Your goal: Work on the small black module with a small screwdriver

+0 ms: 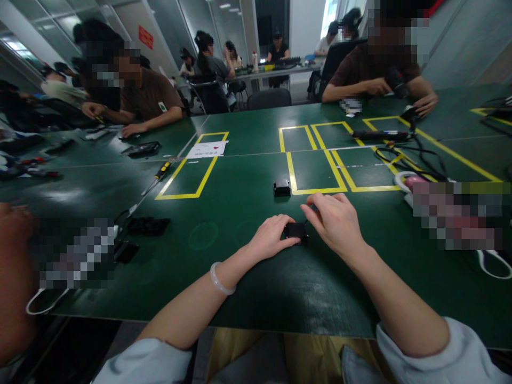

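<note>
On the green table in front of me lies a small black box-shaped part (296, 231). My left hand (272, 236) grips it from the left, thumb along the near side and fingers along the far side. At its right end, my right hand (333, 214) has thumb and fingers pinched together; something thin and dark may be between the tips, too small to name. Just beyond my hands stands a second black block (281, 188), touched by neither hand.
Yellow tape outlines (320, 190) mark the green tabletop (240, 288). A yellow-black screwdriver (162, 170) and a white paper (207, 150) lie left. Black cables (432, 154) and a black cylindrical tool (382, 135) are at right. Co-workers (150, 93) sit across the table; another person's arm (16, 277) is at left.
</note>
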### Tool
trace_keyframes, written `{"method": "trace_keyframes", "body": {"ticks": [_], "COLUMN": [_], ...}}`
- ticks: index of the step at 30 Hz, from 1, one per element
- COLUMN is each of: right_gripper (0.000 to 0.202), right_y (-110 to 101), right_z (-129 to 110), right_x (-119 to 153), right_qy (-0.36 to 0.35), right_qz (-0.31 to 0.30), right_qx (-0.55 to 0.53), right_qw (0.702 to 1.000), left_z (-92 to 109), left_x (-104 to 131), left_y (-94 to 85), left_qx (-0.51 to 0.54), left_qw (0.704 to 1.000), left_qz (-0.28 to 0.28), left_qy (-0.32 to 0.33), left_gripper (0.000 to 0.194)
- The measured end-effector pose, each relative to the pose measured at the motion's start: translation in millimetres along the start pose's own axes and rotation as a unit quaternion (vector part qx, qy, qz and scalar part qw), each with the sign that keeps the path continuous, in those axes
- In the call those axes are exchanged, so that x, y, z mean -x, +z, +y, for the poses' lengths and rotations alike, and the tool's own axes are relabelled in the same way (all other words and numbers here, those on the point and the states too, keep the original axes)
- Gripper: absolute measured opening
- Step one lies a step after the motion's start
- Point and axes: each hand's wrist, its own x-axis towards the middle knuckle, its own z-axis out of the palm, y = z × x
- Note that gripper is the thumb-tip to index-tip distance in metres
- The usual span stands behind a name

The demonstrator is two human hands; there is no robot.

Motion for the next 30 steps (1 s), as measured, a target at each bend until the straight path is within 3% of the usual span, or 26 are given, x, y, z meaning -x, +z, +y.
{"method": "trace_keyframes", "body": {"ticks": [30], "right_gripper": [0.018], "right_y": [5.8], "right_z": [1.3], "right_x": [0.3], "right_qy": [0.008], "right_qz": [0.028], "right_qx": [0.007], "right_qw": [1.0], "left_z": [0.0], "left_x": [0.1], "left_y": [-0.2], "left_qx": [0.007], "left_qw": [1.0], "left_qz": [0.0], "left_qy": [-0.002], "left_gripper": [0.038]}}
